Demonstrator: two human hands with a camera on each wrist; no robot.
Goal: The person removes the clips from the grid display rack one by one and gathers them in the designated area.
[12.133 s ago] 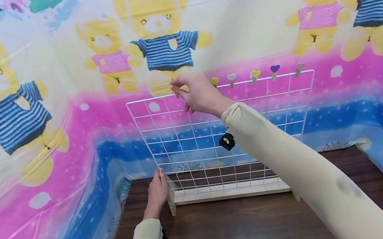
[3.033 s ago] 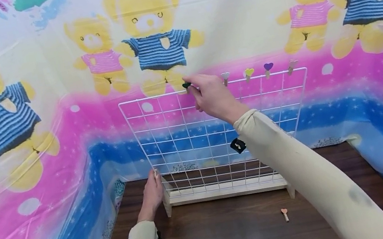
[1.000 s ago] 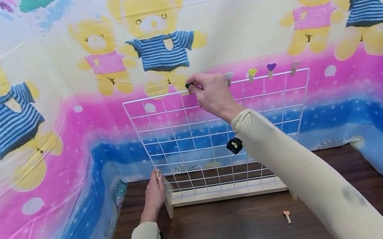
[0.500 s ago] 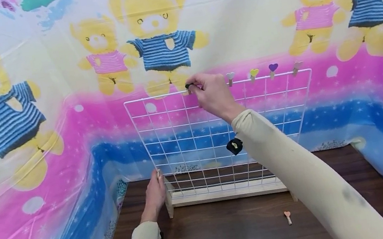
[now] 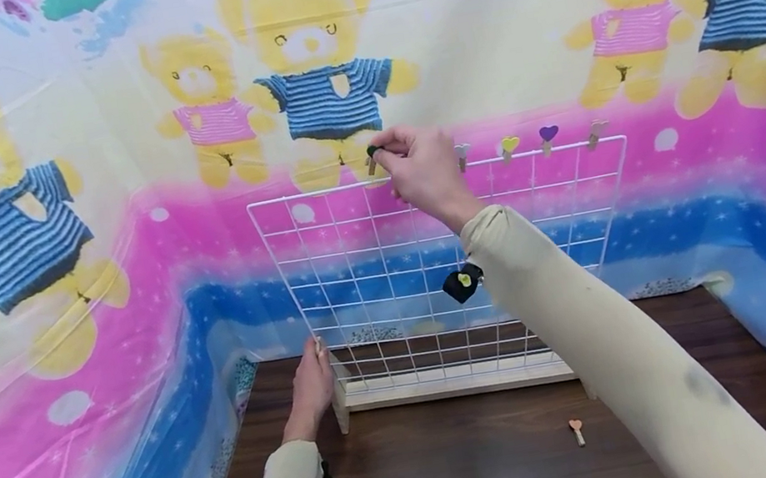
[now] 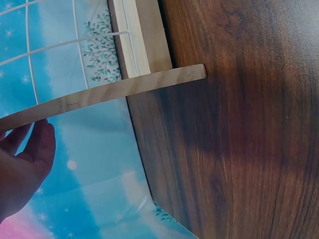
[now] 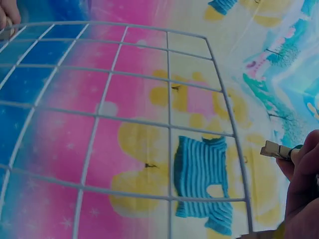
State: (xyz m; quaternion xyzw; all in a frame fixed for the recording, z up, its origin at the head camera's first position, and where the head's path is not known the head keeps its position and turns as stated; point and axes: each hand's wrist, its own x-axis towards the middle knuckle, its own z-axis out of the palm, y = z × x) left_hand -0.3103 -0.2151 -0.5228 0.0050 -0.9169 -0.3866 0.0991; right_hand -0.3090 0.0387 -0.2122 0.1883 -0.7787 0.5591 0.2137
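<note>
My right hand (image 5: 428, 172) pinches a small wooden clothespin (image 7: 271, 149) with a dark green heart, held just above the top wire of a white wire grid rack (image 5: 315, 194). In the right wrist view, the peg's jaws stand apart from the wire. My left hand (image 5: 311, 390) holds the rack's left side, where the wooden upright (image 6: 99, 93) meets the grid; its fingertips show at the wood's edge in the left wrist view. A clothespin with an orange heart (image 5: 577, 431) lies on the table in front of the rack.
Right of my hand, more heart clothespins stay clipped along the top wire: white (image 5: 463, 157), yellow (image 5: 510, 147), purple (image 5: 549, 138) and pale pink (image 5: 598, 133). A wooden base bar (image 5: 457, 386) carries the rack on a dark wood table (image 5: 451, 464). A bear-print cloth (image 5: 477, 71) hangs behind.
Twelve seconds ago my right hand was at the orange clothespin on the wire; that one now lies on the table. In the last half second the dark green one has risen off the wire.
</note>
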